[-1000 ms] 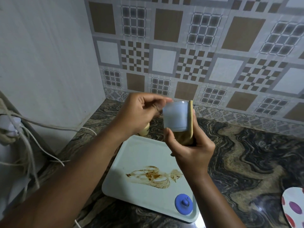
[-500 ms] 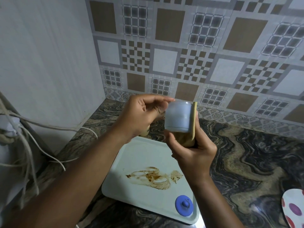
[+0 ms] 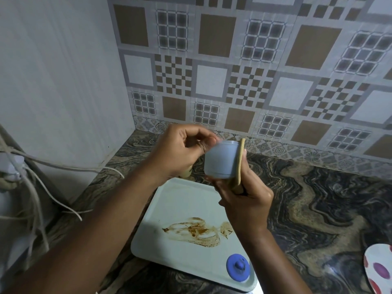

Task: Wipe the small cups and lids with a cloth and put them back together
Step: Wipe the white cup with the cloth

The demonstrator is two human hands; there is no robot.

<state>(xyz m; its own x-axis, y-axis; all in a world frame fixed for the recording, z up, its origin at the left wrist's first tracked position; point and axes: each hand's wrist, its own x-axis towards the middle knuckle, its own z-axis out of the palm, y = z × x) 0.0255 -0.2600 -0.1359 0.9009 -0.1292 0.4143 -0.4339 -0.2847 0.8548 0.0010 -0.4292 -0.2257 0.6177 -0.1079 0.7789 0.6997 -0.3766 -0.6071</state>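
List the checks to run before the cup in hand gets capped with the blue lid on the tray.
1. Cup securely held: ok, the left hand pinches its upper edge.
2. Cloth in contact: ok, the right hand presses it against the cup's side.
3. Cup wiped all round: cannot tell, its far side and inside are hidden.
4. Blue lid located: ok, it lies knob up at the near corner of the tray.
5. Lid wiped: cannot tell.
6. Tray fit for setting clean parts down: not ok, a brown smear runs across its middle.
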